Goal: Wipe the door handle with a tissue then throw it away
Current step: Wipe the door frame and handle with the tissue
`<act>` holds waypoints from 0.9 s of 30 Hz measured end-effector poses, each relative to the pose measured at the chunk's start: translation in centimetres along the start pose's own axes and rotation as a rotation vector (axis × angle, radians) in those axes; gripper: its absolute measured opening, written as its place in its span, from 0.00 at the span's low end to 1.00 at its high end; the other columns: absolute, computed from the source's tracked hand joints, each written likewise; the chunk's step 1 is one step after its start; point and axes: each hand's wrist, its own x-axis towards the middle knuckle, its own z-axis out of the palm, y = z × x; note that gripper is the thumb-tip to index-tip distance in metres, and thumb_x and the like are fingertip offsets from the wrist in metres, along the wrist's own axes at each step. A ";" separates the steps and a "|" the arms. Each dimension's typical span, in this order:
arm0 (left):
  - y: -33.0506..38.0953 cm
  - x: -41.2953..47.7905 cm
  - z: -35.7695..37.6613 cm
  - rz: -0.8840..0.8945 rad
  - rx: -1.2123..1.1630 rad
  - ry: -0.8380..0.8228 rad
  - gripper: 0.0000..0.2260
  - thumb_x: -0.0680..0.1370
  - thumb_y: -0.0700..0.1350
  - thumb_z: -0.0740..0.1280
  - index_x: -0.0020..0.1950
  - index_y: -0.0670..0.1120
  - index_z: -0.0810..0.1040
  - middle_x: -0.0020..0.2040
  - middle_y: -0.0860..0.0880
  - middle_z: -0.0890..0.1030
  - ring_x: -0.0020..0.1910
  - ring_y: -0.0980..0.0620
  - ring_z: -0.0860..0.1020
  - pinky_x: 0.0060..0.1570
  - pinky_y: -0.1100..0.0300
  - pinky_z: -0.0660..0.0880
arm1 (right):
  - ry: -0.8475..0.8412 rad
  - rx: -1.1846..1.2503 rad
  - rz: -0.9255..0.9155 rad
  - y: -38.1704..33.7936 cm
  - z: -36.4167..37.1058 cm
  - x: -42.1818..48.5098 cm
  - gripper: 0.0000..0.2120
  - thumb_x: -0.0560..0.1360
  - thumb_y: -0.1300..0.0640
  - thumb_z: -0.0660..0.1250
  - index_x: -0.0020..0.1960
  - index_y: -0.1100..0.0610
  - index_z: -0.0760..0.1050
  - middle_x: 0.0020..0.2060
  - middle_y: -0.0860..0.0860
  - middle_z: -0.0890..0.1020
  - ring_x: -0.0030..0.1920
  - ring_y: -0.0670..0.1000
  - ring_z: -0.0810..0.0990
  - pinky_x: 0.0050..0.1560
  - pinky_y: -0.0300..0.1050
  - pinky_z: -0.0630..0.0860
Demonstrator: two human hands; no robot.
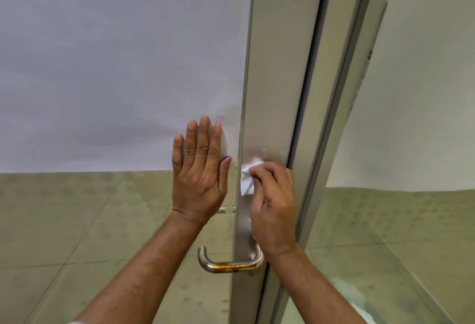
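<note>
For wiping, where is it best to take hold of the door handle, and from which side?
Wrap the tissue around the horizontal bar of the door handle, coming from the left, the free end. That bar stands off the door frame, leaving finger room. The right hand now holds the tissue higher up.

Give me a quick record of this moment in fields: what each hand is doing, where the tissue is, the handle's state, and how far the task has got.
left hand: flat, fingers spread, pressed on the glass beside the frame
right hand: holds the tissue against the frame, above the handle
tissue: white, crumpled, on the frame, not on the handle
handle: metal lever, pointing left, rust-coloured patch on its bar, untouched by either hand
task stage: tissue in hand; handle itself not being wiped at this moment; no bin in view
</note>
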 end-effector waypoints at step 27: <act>0.2 -0.4 0.6 0.016 0.009 0.031 0.26 0.88 0.52 0.50 0.84 0.45 0.49 0.85 0.47 0.44 0.85 0.47 0.46 0.83 0.48 0.42 | -0.047 -0.055 0.003 1.2 0.1 -3.4 0.10 0.79 0.62 0.64 0.56 0.61 0.82 0.53 0.51 0.80 0.54 0.49 0.78 0.57 0.41 0.79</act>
